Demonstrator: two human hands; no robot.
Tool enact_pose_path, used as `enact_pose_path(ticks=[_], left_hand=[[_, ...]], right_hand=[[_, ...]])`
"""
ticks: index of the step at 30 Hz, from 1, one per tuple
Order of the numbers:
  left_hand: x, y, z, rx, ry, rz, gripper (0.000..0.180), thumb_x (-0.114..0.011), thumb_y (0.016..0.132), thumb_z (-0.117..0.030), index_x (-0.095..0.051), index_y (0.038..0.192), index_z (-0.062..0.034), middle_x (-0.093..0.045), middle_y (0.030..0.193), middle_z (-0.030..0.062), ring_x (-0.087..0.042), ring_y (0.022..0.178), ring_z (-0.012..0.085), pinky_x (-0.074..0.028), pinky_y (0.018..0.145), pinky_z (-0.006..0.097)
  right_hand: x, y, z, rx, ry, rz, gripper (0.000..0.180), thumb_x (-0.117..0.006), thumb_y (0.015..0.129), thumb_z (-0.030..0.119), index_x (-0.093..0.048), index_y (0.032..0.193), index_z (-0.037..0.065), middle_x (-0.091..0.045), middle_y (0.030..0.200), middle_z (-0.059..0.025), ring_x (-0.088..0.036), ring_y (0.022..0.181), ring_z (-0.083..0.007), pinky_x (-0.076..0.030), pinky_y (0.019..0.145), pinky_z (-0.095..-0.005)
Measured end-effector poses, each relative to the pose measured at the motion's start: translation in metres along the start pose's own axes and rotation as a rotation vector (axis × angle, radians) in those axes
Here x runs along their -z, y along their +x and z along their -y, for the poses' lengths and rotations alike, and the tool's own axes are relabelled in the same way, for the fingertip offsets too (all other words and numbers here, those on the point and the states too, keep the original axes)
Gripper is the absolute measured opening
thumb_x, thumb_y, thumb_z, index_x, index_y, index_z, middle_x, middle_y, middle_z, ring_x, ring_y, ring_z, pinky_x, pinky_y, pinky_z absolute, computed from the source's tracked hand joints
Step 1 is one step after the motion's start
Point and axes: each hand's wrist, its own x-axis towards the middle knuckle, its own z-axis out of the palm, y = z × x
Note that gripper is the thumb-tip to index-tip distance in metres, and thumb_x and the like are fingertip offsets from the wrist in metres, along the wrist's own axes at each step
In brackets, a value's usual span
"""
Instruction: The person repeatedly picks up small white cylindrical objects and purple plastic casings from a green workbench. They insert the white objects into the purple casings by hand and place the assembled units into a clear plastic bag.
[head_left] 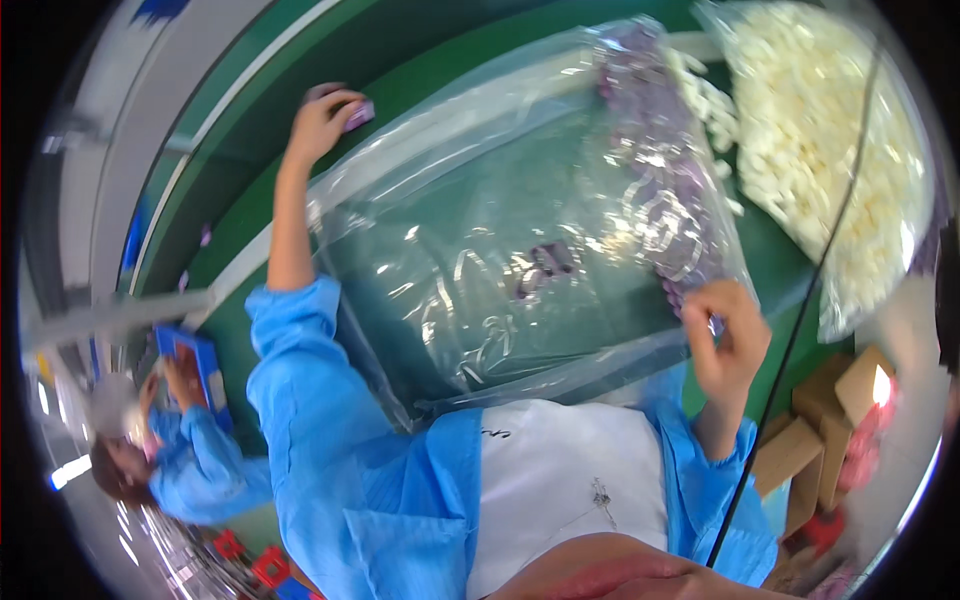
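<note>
My left hand reaches out over the green belt at the far left. Its fingers are closed on a small purple piece. A large clear plastic bag lies flat in front of me, with many purple pieces gathered along its right side and a few dark purple ones near its middle. At the bag's near right corner is my right hand, thumb and fingers curled together. A bit of purple shows at those fingertips; whether it is held or lies behind them I cannot tell.
A bulging clear bag of cream-white pieces stands at the far right, with loose white pieces beside it. A black cable crosses the right side. Cardboard boxes sit low right. At left, a co-worker works by a blue tray.
</note>
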Motion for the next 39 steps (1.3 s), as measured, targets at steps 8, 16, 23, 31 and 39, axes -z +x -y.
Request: enact_pose_path(ticks=[8,16,23,31,39], left_hand=[[0.013,-0.078,-0.242,-0.148,-0.356,0.057,0.025,-0.073,0.085,-0.006,-0.071,0.11,-0.0049,-0.068,0.114,0.0132,-0.065,0.11,0.0301,-0.049,0.098,0.039],[-0.027,-0.16,-0.301,0.048,-0.544,-0.017,0.071,-0.095,0.068,-0.025,-0.055,0.122,-0.0013,-0.057,0.117,0.0169,-0.061,0.097,0.0295,-0.052,0.085,0.038],[-0.046,-0.169,-0.308,0.01,-0.395,-0.144,0.053,-0.094,0.069,-0.016,-0.062,0.108,0.0004,-0.064,0.103,0.0133,-0.064,0.086,0.0225,-0.054,0.076,0.032],[-0.039,-0.171,-0.32,-0.206,-0.591,-0.038,0.031,-0.082,0.072,0.004,-0.068,0.099,0.0015,-0.07,0.096,0.0145,-0.067,0.084,0.0288,-0.053,0.075,0.035],[-0.052,-0.157,-0.313,-0.258,-0.698,0.043,0.03,-0.081,0.073,0.003,-0.068,0.1,0.0004,-0.07,0.097,0.0128,-0.066,0.087,0.0289,-0.052,0.077,0.037]], right_hand=[[0.042,0.07,-0.111,-0.089,-0.447,-0.006,0.017,-0.067,0.09,0.005,-0.069,0.107,0.005,-0.069,0.097,-0.013,-0.067,0.076,-0.0282,-0.052,0.07,-0.0353],[0.047,0.11,-0.161,0.093,-0.554,0.374,0.02,-0.064,0.092,0.003,-0.067,0.112,0.005,-0.069,0.107,-0.0079,-0.067,0.086,-0.0253,-0.052,0.074,-0.0324],[0.018,0.081,-0.108,0.141,-0.675,0.055,0.016,-0.07,0.092,0.015,-0.073,0.107,0.011,-0.073,0.094,-0.0056,-0.067,0.073,-0.0196,-0.053,0.067,-0.0317],[0.06,0.071,-0.129,-0.285,-0.544,0.086,0.02,-0.07,0.093,0.021,-0.075,0.107,0.008,-0.075,0.087,-0.0112,-0.067,0.067,-0.0208,-0.053,0.067,-0.0318],[0.057,0.06,-0.146,-0.117,-0.771,0.17,0.021,-0.072,0.091,0.023,-0.076,0.104,0.007,-0.073,0.095,-0.0088,-0.07,0.072,-0.0249,-0.054,0.068,-0.0347]])
